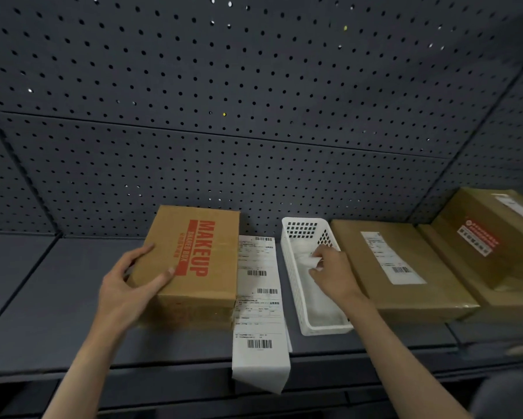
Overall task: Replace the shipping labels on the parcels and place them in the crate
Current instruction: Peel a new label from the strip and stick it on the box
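My left hand (127, 285) braces the makeup box (193, 255), fingers spread, mid-shelf; my right hand (332, 273) pinches crumpled paper (310, 257) over the white basket (293, 267), discarding it.

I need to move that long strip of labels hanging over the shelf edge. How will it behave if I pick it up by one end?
The label strip will likely flop: its overhanging end already bends down past the shelf edge. It looks thin and light, so it may flutter. It would probably slide easily if pushed.
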`<state>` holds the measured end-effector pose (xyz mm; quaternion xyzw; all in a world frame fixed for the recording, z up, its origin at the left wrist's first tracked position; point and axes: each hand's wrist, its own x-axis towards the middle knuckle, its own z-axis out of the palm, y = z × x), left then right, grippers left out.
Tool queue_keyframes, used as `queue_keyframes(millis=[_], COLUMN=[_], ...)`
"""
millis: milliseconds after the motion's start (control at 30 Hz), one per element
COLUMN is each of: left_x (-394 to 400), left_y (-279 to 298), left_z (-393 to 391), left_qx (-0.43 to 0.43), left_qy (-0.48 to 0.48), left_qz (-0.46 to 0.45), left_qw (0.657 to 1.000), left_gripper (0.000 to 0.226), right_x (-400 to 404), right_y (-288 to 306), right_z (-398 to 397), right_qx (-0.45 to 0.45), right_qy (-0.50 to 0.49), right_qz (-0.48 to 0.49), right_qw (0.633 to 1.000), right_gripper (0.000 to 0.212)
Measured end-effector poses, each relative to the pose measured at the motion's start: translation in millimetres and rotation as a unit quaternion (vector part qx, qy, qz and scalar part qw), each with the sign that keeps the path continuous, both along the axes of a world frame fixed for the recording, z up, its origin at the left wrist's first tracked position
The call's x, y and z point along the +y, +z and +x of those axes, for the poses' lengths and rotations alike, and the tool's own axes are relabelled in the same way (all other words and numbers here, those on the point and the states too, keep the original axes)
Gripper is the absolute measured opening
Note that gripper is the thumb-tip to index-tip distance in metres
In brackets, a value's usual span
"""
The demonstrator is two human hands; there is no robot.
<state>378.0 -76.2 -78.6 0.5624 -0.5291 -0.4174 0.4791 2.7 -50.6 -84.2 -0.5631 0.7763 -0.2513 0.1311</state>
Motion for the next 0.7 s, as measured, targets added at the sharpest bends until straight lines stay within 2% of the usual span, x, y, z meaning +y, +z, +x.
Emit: queue_keyframes(millis=[167,467,700], left_x=[0,1,-1], left_y=[2,4,3], left_z=[-5,-7,-8], left_qx=[0.008,0.01,0.029], left_qy=[0.002,0.005,0.013], left_qz=[0.005,0.006,0.01], left_qw=[1.0,1.0,0.999], left_gripper=[0.054,0.054,0.053], right_x=[0,1,4], right_y=[-15,-13,4], right_z=[0,-3,-2], right_qx=[0.105,0.169,0.159], right_qy=[0.016,0.053,0.086], right_qz=[0.074,0.191,0.269], right_qw=[0.992,0.966,0.946], right_gripper=[0.01,0.041,0.044])
